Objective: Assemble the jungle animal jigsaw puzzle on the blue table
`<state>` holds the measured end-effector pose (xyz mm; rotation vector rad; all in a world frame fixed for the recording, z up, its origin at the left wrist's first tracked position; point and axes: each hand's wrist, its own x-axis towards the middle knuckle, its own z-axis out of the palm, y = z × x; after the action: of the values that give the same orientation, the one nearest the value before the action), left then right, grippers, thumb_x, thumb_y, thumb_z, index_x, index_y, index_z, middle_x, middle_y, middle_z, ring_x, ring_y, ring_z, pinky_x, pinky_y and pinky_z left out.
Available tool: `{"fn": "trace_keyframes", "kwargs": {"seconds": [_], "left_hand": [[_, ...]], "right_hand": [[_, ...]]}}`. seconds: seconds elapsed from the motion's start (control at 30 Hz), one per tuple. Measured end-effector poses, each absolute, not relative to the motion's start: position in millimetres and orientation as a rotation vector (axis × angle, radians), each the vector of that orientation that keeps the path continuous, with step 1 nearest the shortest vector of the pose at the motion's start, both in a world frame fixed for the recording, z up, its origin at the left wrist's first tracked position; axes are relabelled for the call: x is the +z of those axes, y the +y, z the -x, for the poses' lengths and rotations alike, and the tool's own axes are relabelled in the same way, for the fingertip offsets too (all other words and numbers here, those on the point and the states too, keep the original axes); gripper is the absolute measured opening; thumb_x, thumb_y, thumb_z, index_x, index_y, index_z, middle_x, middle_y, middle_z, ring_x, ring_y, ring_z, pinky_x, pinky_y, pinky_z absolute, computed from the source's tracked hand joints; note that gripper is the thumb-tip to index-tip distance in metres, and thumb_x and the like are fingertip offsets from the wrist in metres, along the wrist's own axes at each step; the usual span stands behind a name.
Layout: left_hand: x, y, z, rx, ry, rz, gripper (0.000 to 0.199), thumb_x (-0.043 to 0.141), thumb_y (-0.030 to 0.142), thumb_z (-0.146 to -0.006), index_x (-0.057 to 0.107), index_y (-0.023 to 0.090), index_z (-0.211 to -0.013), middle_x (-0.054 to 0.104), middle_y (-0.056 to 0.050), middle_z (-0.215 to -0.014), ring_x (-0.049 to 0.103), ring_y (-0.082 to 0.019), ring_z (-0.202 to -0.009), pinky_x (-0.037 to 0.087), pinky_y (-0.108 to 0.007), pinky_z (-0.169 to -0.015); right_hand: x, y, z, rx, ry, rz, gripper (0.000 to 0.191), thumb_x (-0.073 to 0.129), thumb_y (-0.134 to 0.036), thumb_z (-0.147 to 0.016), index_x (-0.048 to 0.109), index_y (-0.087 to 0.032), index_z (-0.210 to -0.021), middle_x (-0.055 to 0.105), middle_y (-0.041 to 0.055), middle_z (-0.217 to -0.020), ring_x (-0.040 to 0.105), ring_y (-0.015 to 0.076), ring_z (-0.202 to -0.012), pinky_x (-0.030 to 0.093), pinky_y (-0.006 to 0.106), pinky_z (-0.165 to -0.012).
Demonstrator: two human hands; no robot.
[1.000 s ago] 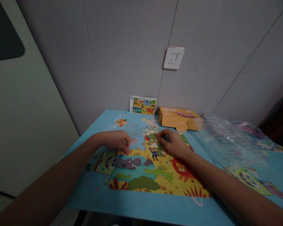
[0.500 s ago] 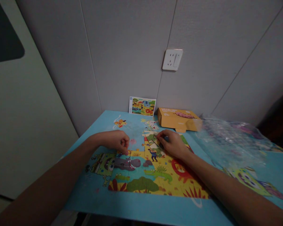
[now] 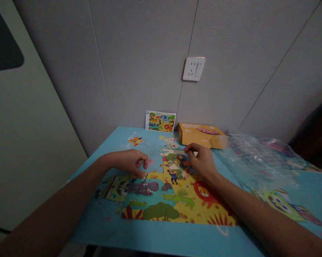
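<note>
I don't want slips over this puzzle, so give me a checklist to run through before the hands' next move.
1. Left hand free: ok, thumb and fingers apart, nothing visible between them.
2. Right hand free: cannot tell; its grip is too unclear.
3. Puzzle filled at far left: not ok, tabletop shows there.
4. Picture card in view: ok, propped unobstructed against the wall.
5. Clear plastic away from the puzzle: ok, off to the right.
</note>
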<state>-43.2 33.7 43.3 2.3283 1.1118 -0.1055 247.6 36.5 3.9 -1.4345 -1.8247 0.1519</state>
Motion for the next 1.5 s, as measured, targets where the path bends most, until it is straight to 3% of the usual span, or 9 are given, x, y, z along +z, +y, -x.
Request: {"fn": "trace_keyframes", "kwargs": {"seconds": [0.37, 0.77, 1.0, 1.2, 1.4, 1.5], "left_hand": [[38, 28, 29, -0.03, 1.049, -2.295, 0.031, 0.075, 0.043, -0.067, 0.064, 0.017, -0.079, 0.047, 0.006, -0.063, 0.046, -0.01, -0.057, 0.031, -0.02, -0.051], [38, 29, 30, -0.035, 0.922, -2.297, 0.013, 0.071, 0.028, -0.074, 0.069, 0.017, -0.081, 0.046, 0.007, -0.057, 0.042, -0.008, -0.051, 0.031, -0.019, -0.052], [41, 21, 28, -0.086, 0.968, -2.298, 0.042, 0.086, 0.034, -0.054, 0.064, 0.019, -0.086, 0.047, 0.008, -0.062, 0.045, -0.009, -0.055, 0.03, -0.019, -0.049], [44, 20, 28, -0.114, 0.919, -2.29, 0.033, 0.082, 0.026, -0.061, 0.064, 0.019, -0.088, 0.044, 0.009, -0.06, 0.044, -0.009, -0.054, 0.032, -0.019, -0.051], [42, 21, 28, -0.163, 0.931, -2.228, 0.017, 0.078, 0.025, -0.066, 0.064, 0.017, -0.073, 0.051, 0.007, -0.058, 0.047, -0.009, -0.055, 0.032, -0.02, -0.051], [41, 23, 28, -0.138, 0.963, -2.244, 0.017, 0.075, 0.029, -0.07, 0.063, 0.016, -0.069, 0.053, 0.006, -0.057, 0.047, -0.009, -0.054, 0.031, -0.02, -0.051]], "right_hand": [[-2, 37, -245, 0.204, -1.819, 1.419, 0.021, 0.046, -0.02, -0.076, 0.068, -0.019, -0.076, 0.07, 0.0028, -0.073, 0.064, 0.0189, -0.067, 0.045, 0.029, -0.064], [-1, 37, -244, 0.191, -1.846, 1.421, 0.02, 0.048, -0.019, -0.075, 0.069, -0.019, -0.076, 0.07, 0.0045, -0.073, 0.064, 0.0205, -0.067, 0.046, 0.032, -0.066], [-1, 36, -245, 0.186, -1.855, 1.406, 0.02, 0.049, -0.016, -0.075, 0.069, -0.019, -0.075, 0.07, 0.0051, -0.074, 0.064, 0.021, -0.068, 0.045, 0.032, -0.067], [0, 36, -244, 0.203, -1.862, 1.432, 0.021, 0.048, -0.018, -0.075, 0.069, -0.019, -0.076, 0.07, 0.0042, -0.073, 0.064, 0.0205, -0.067, 0.044, 0.031, -0.066], [-1, 35, -244, 0.252, -1.856, 1.443, 0.021, 0.047, -0.019, -0.076, 0.069, -0.018, -0.078, 0.07, 0.0035, -0.072, 0.063, 0.0182, -0.062, 0.043, 0.029, -0.063], [0, 34, -243, 0.256, -1.872, 1.436, 0.021, 0.048, -0.02, -0.077, 0.068, -0.018, -0.079, 0.07, 0.0036, -0.073, 0.064, 0.0181, -0.064, 0.044, 0.029, -0.064]]}}
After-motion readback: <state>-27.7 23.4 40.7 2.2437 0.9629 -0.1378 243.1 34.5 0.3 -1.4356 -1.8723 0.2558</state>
